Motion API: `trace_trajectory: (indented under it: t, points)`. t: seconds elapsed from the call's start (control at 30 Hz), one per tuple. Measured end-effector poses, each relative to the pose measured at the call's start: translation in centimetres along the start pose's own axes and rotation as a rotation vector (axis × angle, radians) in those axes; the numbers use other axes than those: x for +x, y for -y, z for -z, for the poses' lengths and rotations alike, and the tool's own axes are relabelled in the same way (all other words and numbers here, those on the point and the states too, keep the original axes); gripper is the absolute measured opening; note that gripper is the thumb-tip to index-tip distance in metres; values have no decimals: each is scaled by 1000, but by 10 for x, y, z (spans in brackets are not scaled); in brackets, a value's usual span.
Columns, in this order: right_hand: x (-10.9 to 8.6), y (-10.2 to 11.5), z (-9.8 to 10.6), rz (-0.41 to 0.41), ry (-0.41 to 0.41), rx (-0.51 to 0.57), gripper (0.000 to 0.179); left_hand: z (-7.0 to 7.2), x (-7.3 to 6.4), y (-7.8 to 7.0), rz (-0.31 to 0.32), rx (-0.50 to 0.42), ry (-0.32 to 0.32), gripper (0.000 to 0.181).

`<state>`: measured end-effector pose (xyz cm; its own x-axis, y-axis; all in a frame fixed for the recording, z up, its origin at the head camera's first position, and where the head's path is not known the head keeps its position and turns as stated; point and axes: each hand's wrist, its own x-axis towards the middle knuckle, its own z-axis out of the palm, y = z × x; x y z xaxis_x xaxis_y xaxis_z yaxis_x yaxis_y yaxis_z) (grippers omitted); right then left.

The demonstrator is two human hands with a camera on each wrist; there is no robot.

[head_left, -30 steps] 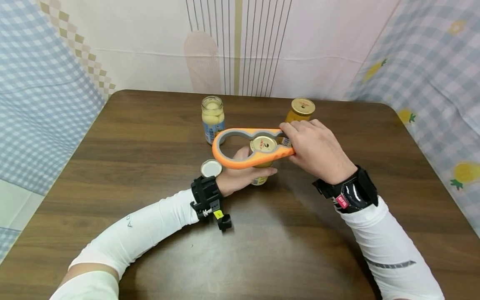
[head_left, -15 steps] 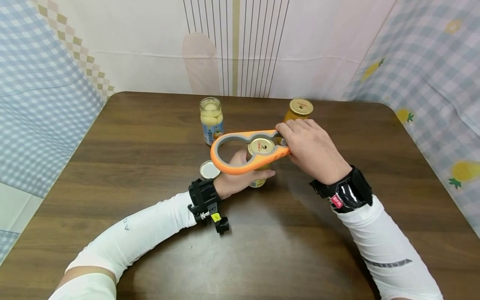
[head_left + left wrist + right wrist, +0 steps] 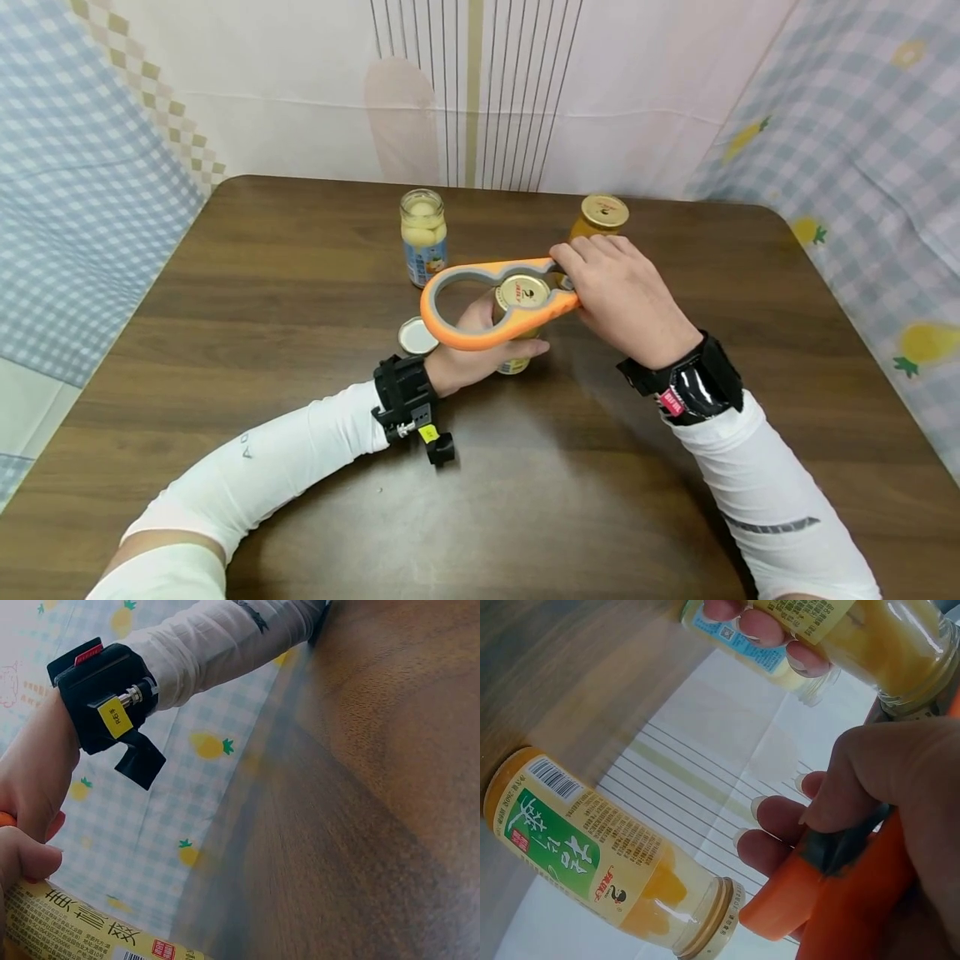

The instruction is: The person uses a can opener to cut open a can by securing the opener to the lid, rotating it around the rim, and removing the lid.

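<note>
In the head view my left hand (image 3: 468,362) holds a glass jar (image 3: 514,365) with a gold lid (image 3: 523,291) and a yellow label, thumb and fingers on either side of it. An orange and grey jar opener (image 3: 468,341) lies around that lid, its rounded end to the left. My right hand (image 3: 626,296) grips the opener's handles. The right wrist view shows the thumb and fingers on the orange handles (image 3: 855,900), and the held jar's yellowish contents (image 3: 900,645) above. A loose lid (image 3: 417,336), pale side up, lies beside my left wrist.
An uncapped jar (image 3: 423,242) with a blue label and pale contents stands at the back. Behind my right hand is a gold-lidded jar (image 3: 602,214) of orange fruit, with a green and cream label (image 3: 562,832). Curtain-like cloth (image 3: 285,92) hangs beyond the wooden table (image 3: 300,283).
The right hand and jar opener have shifted slightly left, and the opener's rounded end sits a little nearer to me. Both hands keep their grips; the last half second shows almost no movement.
</note>
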<state>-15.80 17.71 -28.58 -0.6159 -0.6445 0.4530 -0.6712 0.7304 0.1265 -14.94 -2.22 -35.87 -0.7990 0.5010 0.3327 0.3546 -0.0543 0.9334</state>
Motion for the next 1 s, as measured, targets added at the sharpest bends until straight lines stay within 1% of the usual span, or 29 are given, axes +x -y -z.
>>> trace_trajectory:
  t: [0.17,0.27,0.33,0.47,0.7,0.8,1.0]
  points:
    - [0,0,0,7,-22,-8,40,-1,0,1,-2,-22,5,77]
    - [0,-1,0,15,-50,-20,37,-2,1,0,-3,-11,6,80]
    - [1,-2,-1,18,-64,-24,35,-2,1,0,7,0,8,81]
    - [2,-2,-2,20,-77,-28,33,-1,0,-1,7,-3,22,81]
    - [5,-3,-3,36,-83,-24,35,-1,-3,-1,4,107,-11,79]
    - [6,-3,-4,44,-98,-18,35,0,-5,-1,5,120,-21,79]
    - [8,-2,-7,52,-129,3,37,1,-8,-2,62,135,-3,76]
